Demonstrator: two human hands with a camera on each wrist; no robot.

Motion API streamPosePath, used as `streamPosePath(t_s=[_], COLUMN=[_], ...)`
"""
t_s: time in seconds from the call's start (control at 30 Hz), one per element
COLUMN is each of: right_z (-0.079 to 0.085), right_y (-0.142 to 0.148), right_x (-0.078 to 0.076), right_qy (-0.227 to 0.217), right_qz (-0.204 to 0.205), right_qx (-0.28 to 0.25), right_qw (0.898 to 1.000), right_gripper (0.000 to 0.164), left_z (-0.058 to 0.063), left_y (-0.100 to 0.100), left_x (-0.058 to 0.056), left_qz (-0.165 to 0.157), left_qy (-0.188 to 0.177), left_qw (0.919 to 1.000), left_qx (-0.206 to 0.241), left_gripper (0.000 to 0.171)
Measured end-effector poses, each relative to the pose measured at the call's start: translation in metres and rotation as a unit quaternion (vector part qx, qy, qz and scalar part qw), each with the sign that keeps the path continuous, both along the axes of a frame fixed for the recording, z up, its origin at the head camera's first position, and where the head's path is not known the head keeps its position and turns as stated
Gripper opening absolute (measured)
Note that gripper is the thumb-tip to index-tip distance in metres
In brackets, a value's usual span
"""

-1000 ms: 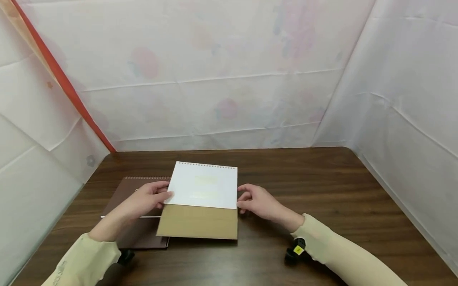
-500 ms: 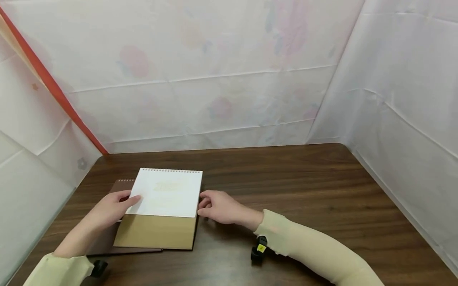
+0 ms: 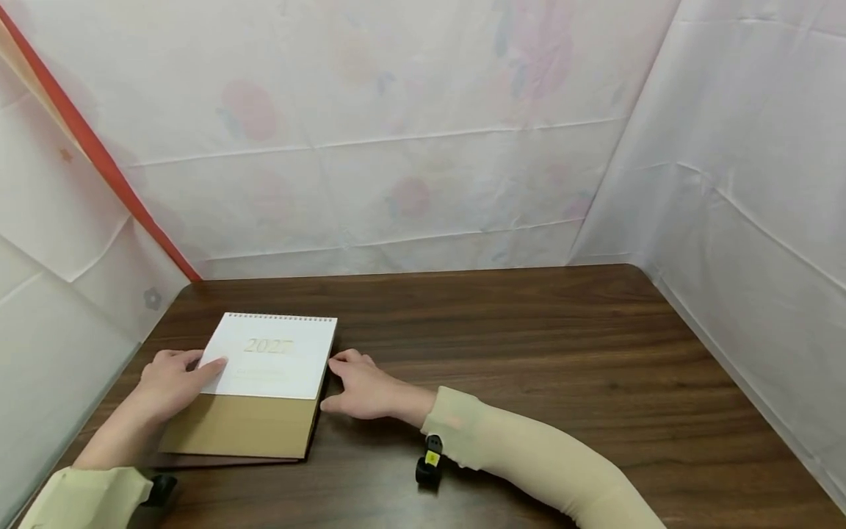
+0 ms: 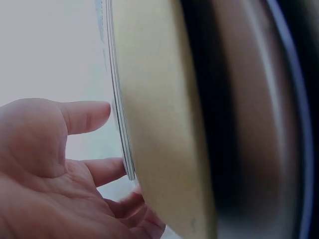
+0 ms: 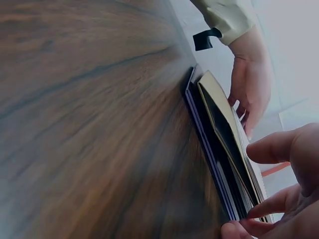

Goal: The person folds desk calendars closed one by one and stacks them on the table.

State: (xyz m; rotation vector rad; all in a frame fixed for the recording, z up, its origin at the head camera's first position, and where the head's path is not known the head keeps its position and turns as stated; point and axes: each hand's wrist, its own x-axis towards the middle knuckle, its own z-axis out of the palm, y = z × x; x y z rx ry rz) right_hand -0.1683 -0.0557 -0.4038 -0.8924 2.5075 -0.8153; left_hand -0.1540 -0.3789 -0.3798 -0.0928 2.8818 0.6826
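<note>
A spiral-bound desk calendar [image 3: 264, 371] lies at the left of the table, with white pages marked 2027 over a tan base. It rests on a brown spiral-bound book or calendar [image 5: 197, 112], now almost wholly covered by it. My left hand [image 3: 170, 383] grips the desk calendar's left edge, thumb on the white page and fingers at the side, as the left wrist view also shows. At the right edge, my right hand [image 3: 366, 387] touches the stack with its fingertips; its thumb stands apart from the pages in the right wrist view.
The dark wooden table [image 3: 529, 353] stretches to the right of the stack. White patterned sheets [image 3: 396, 147] hang behind and at both sides, with a red strip [image 3: 99, 154] at the left. Black wrist devices [image 3: 429, 463] hang below the sleeves.
Both hands have moved left with the desk calendar, which has come down over the brown item and now covers it almost fully. The right hand's fingers have spread along the right edge.
</note>
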Motion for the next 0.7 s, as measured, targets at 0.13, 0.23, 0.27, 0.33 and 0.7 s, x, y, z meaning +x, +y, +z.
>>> streamPosePath(t_s=[0.13,0.23,0.27,0.33,0.7], right_z=[0.004,0.005,0.004,0.003,0.002], right_y=[-0.012,-0.020,-0.022,-0.024,-0.022], right_x=[0.004,0.007,0.008,0.009,0.008], right_qy=[0.006,0.020,0.025,0.031,0.056], right_qz=[0.002,0.003,0.003,0.000,-0.003], right_qx=[0.012,0.027,0.033,0.044,0.032], right_qw=[1.000,0.999,0.999,0.999,0.998], right_gripper=[0.070,0.067,0.066,0.066,0.066], left_z=[0.000,0.000,-0.001,-0.002,-0.001], left_y=[-0.007,-0.011,-0.012,-0.013,-0.008], left_x=[0.003,0.004,0.005,0.005,0.010], left_qz=[0.006,0.012,0.014,0.011,0.014], left_qy=[0.004,0.001,-0.001,-0.002,0.020], left_qw=[0.9999,0.9998,0.9997,0.9998,0.9992], left_qx=[0.011,0.016,0.017,0.018,-0.030], left_gripper=[0.084,0.081,0.079,0.076,0.078])
